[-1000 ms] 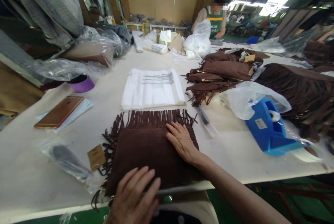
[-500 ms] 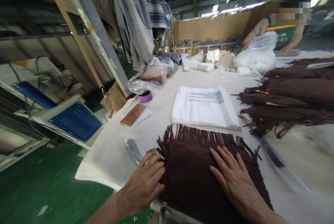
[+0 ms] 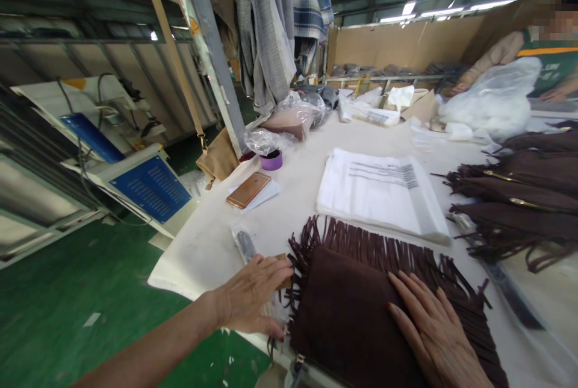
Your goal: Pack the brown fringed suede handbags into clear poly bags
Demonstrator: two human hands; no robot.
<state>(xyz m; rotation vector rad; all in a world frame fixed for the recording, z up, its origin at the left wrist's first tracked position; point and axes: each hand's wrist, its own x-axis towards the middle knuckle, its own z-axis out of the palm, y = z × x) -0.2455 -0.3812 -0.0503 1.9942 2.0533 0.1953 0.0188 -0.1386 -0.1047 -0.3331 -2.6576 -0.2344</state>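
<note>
A dark brown fringed bag point(image 3: 347, 316) lies flat at the table's near edge. My right hand point(image 3: 433, 325) rests on its right part, palm down with fingers spread. At the bag's left edge is my left hand point(image 3: 253, 294), its fingers stretched out over a small brown tag point(image 3: 287, 282) and the thumb apart. The hand partly covers the tag. A clear plastic piece with a grey strip point(image 3: 245, 246) lies just beyond the left hand. Behind the fringe sits a stack of white printed plastic bags point(image 3: 383, 192).
More brown fringed bags point(image 3: 528, 189) are piled at the right. A phone point(image 3: 248, 190) and a purple tape roll point(image 3: 271, 161) lie on the left. A metal post point(image 3: 212, 44) rises beside hanging clothes. Across the table, a person point(image 3: 551, 62) stands behind clear plastic point(image 3: 494, 99).
The view has turned left, so things sit farther right in the picture. My left hand has slid a little left off the bag's edge, over the tag. My right hand stays on the bag.
</note>
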